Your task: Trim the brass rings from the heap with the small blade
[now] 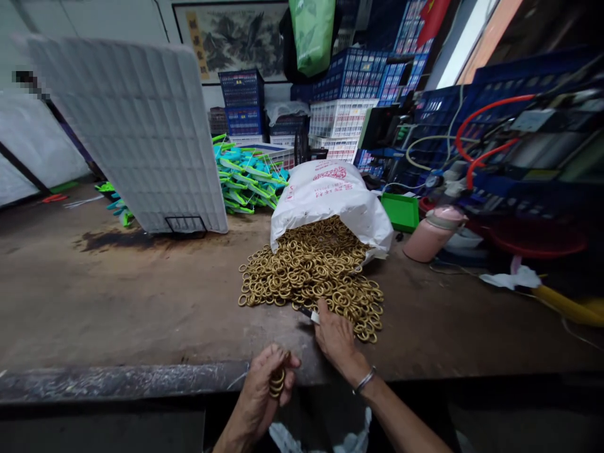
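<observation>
A heap of brass rings (311, 274) spills from a white sack (330, 198) lying on its side on the brown workbench (117, 302). My left hand (267, 387) is at the bench's front edge, curled shut round a small stack of brass rings (277, 379). My right hand (336, 335) reaches to the near edge of the heap, its fingers closed among the rings beside a small dark and white object (309, 314). A metal bracelet (364, 380) is on that wrist.
A white gridded tray (136, 132) leans upright at the back left, with green and blue plastic parts (248, 179) behind it. A green box (401, 211), a pink bottle (431, 233), red hoses and machinery stand at the right. Blue and white crates are stacked behind.
</observation>
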Available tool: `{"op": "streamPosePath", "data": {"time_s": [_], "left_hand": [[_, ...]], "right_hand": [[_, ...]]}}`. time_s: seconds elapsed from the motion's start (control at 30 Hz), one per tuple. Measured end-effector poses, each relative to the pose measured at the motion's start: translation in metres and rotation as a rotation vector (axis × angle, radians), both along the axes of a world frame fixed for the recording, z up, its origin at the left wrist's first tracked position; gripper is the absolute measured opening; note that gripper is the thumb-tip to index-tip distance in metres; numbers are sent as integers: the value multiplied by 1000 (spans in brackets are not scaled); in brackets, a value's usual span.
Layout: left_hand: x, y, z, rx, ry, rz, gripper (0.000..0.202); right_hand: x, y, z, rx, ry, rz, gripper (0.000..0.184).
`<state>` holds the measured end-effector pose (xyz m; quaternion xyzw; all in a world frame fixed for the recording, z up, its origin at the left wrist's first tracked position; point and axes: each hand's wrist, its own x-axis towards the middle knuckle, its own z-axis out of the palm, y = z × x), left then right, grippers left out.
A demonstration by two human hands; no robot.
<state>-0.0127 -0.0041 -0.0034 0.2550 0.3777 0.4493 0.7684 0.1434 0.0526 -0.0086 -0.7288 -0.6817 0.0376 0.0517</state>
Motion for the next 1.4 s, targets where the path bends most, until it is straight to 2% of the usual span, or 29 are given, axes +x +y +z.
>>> {"op": "streamPosePath", "data": {"time_s": [0.07, 0.2, 0.3, 0.43, 0.57, 0.7, 0.77, 0.9, 1.0, 1.13, 1.2, 1.27, 1.4], "left_hand": [[-1, 1, -1, -29, -51, 16, 17], [-6, 3, -3, -121, -162, -3, 22], [-8, 5, -9, -162, -240, 15, 15], [-7, 7, -15, -203, -236, 69, 15], [-5, 11, -11, -190, -201, 50, 16], [-4, 17, -9, -113, -151, 30, 22], [-1, 19, -10, -38, -57, 54, 24], [5, 20, -10, 187, 321, 164, 18], [7, 18, -6, 392, 454, 220, 14], [7, 15, -2, 509, 483, 122, 15], [7, 14, 0, 529, 502, 90, 13], [7, 13, 1, 491, 493, 80, 14], [10, 13, 1, 206, 359, 43, 28]], "right_hand": [[1, 2, -3, -4, -16, -6, 27], [5, 2, -13, 55, 14, 13, 28], [6, 3, -14, 72, 55, 3, 26], [5, 2, -8, 72, 116, -27, 19], [4, -1, -7, 127, 258, 23, 18], [-1, -1, -11, 133, 507, 66, 10], [-3, -2, -10, 120, 660, 54, 5], [-7, -5, -1, -68, 1023, 21, 11], [-9, -11, 6, -218, 1229, -35, 14], [-15, -18, 11, -387, 1424, -74, 13], [-18, -20, 11, -407, 1451, -66, 11], [-20, -21, 9, -358, 1413, -43, 13], [-22, -21, 6, -252, 1255, 15, 22]]}}
